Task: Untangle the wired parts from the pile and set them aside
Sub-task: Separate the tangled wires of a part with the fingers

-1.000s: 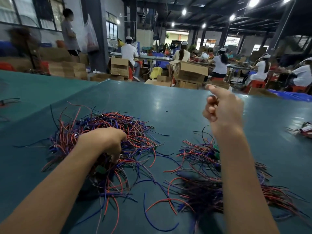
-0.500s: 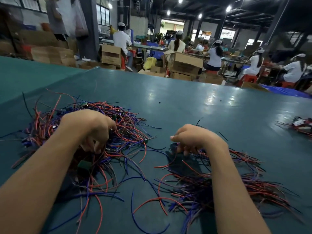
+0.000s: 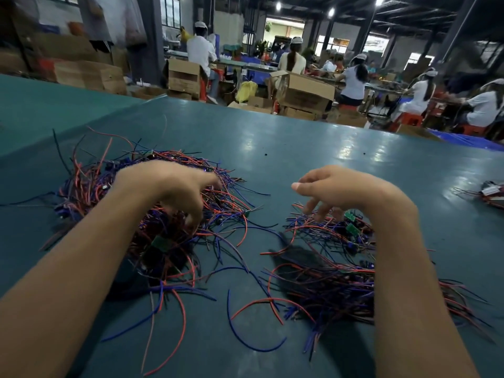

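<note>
Two heaps of red, blue and black wire are lying on the wide teal table, with seated workers and cardboard boxes showing beyond its far edge. The tangled pile is sitting on the person's left, the bigger and denser of the two. The set-aside heap is spreading out on the right, looser and flatter, with a bare strip of table and a few stray wires running between them.

The left hand is still digging into the top of the pile, much as it was half a second ago. Its fingers are pointing down among the wires, but they are blurred, so I cannot tell whether they are pinching one.

The right hand is changing most. Half a second ago it was curled into a fist over the set-aside heap; now it is hovering just above it, fingers spread and loosely bent, holding nothing.

Small green circuit boards are peeking out under those fingers, and another green board is lying in the pile.
</note>
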